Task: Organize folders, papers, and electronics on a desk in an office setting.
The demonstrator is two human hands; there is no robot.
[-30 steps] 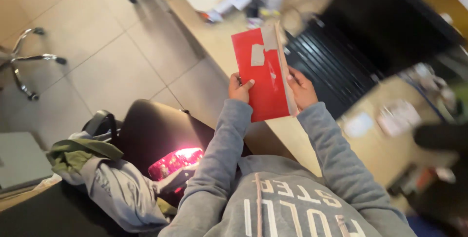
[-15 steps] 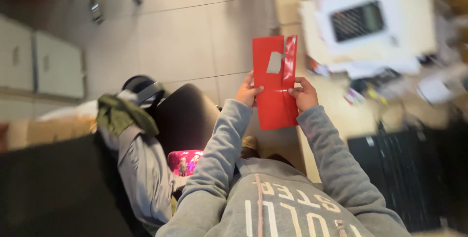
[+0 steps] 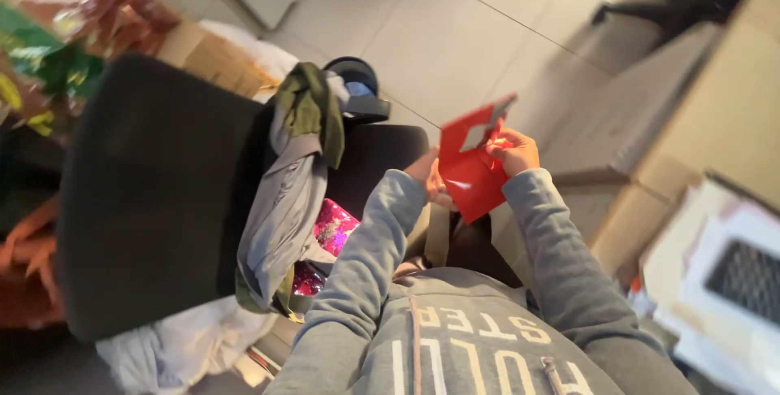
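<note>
Right hand (image 3: 513, 151) pinches the top right edge of the red envelope (image 3: 469, 169), fingers curled over it; left hand (image 3: 437, 181) grips from behind its left edge and is mostly hidden by the envelope. Envelope is held tilted between both hands, in front of the grey-sleeved chest, just right of the black chair (image 3: 154, 192) draped with clothes (image 3: 292, 184). The pale patch near its top is blurred, can't tell what it is.
</note>
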